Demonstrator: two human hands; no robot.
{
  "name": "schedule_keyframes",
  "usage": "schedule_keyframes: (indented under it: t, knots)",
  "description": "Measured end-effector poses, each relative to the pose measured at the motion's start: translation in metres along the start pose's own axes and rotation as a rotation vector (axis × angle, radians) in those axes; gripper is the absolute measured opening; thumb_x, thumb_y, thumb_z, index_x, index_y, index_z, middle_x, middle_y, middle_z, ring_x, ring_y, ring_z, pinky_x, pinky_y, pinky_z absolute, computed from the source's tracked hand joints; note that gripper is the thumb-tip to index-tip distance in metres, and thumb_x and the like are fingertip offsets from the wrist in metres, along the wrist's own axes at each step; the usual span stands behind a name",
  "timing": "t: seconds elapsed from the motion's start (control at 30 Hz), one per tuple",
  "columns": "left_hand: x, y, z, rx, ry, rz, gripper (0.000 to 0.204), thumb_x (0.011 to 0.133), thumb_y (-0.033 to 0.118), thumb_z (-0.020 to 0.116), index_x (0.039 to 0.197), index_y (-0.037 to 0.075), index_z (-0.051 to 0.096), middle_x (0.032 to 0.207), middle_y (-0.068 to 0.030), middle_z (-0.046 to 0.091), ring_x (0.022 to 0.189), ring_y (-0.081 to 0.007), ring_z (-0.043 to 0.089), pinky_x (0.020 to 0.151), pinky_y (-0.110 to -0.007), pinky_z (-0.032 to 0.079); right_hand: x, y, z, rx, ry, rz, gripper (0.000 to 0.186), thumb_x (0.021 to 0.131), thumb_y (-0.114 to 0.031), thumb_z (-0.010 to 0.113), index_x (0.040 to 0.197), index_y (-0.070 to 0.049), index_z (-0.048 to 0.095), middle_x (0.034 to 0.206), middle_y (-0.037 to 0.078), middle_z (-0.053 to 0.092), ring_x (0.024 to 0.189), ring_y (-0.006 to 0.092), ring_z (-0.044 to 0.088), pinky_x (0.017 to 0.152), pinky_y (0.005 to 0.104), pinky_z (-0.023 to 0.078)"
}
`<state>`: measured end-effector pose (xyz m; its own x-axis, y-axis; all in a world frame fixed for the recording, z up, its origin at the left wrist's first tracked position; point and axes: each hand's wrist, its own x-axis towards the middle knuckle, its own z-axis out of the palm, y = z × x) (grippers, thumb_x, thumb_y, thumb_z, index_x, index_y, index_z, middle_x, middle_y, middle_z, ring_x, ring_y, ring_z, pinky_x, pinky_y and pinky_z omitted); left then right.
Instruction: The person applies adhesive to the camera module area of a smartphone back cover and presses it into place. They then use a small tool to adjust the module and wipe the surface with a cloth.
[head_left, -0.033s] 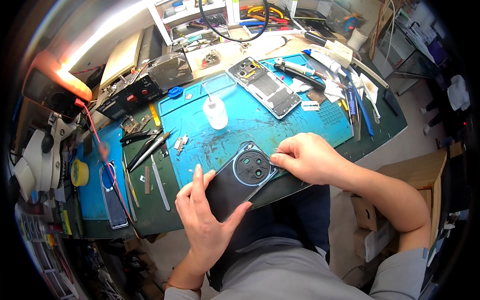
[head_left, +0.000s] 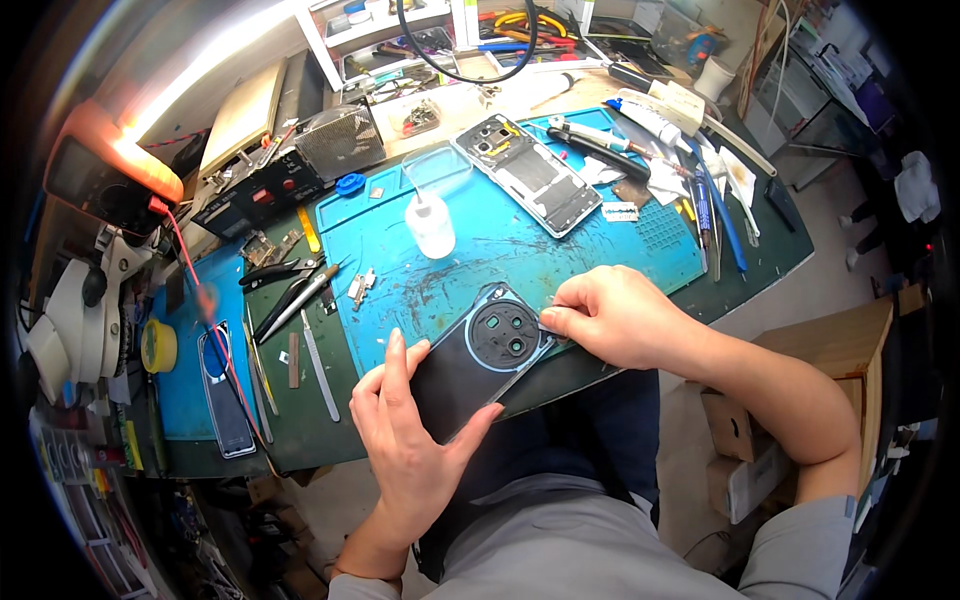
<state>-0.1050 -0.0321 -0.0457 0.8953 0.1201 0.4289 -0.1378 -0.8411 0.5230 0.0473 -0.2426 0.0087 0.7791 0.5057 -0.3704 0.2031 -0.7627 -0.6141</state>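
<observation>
The black rectangular phone panel [head_left: 450,385] sits at the scratched blue mat's [head_left: 380,240] near edge, its long axis slanting from lower left to upper right. The left hand [head_left: 405,425], thumb and fingers spread wide, clasps its lower end by both long edges; the right hand [head_left: 615,318], nearer the round black camera plate [head_left: 503,334], has its fingertips pinched narrow at the right-hand corner (whether around anything, I cannot tell).

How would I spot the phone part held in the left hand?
Start at the large blue mat. Over its near edge, the left hand grips a dark, flat rectangular phone part, with the right hand at one corner. A round black camera disc, ringed pale blue, distinguishes it from the opened silver-edged phone farther back.
</observation>
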Motion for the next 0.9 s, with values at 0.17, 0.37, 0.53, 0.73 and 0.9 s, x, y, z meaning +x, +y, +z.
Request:
schedule_keyframes:
  t: [0.17,0.37,0.53,0.73,0.9]
  knots:
    - [-0.0016,0.0002,0.0004,-0.005,-0.004,-0.011,0.114,0.07,0.022,0.097,0.159,-0.003,0.032,0.132,-0.0153,0.065,0.12,-0.0303,0.051,0.106,-0.044,0.042,-0.0002,-0.0034,-0.003,0.006,-0.05,0.012,0.032,0.096,-0.031,0.066,0.088,-0.002,0.077,0.074,0.018,0.071,0.076,0.0362,0.071,0.072,0.0475,0.053]
    - [-0.0014,0.0004,0.0008,-0.006,-0.009,-0.021,0.117,0.069,0.02,0.098,0.161,-0.001,0.029,0.133,-0.0151,0.063,0.123,-0.0307,0.051,0.107,-0.045,0.042,0.0002,-0.0015,-0.0031,-0.019,-0.059,0.009,0.033,0.096,-0.032,0.066,0.086,-0.003,0.076,0.072,0.017,0.071,0.074,0.0348,0.071,0.072,0.0471,0.052]
    - [-0.001,0.0017,0.0007,-0.007,-0.009,-0.026,0.118,0.069,0.021,0.098,0.162,-0.001,0.028,0.133,-0.0152,0.063,0.123,-0.0309,0.051,0.107,-0.045,0.043,0.0012,0.001,-0.0038,0.012,-0.077,-0.005,0.032,0.096,-0.031,0.065,0.085,-0.003,0.077,0.071,0.016,0.071,0.073,0.0333,0.071,0.071,0.0458,0.053]
    - [-0.0014,0.0018,0.002,-0.007,-0.001,-0.029,0.119,0.069,0.021,0.098,0.162,-0.001,0.027,0.132,-0.0152,0.062,0.123,-0.031,0.051,0.107,-0.044,0.043,0.0023,0.0022,-0.0049,0.012,-0.112,-0.006,0.032,0.095,-0.031,0.065,0.084,-0.003,0.077,0.069,0.013,0.071,0.071,0.0313,0.071,0.07,0.0447,0.053]
    - [-0.0001,0.0015,0.0031,0.023,0.03,-0.016,0.114,0.071,0.033,0.097,0.157,-0.008,0.034,0.127,-0.0159,0.067,0.115,-0.0294,0.054,0.104,-0.043,0.039,0.0006,0.0022,-0.0051,-0.008,-0.107,-0.037,0.032,0.096,-0.031,0.065,0.085,-0.003,0.077,0.069,0.014,0.07,0.071,0.0322,0.071,0.071,0.045,0.053]
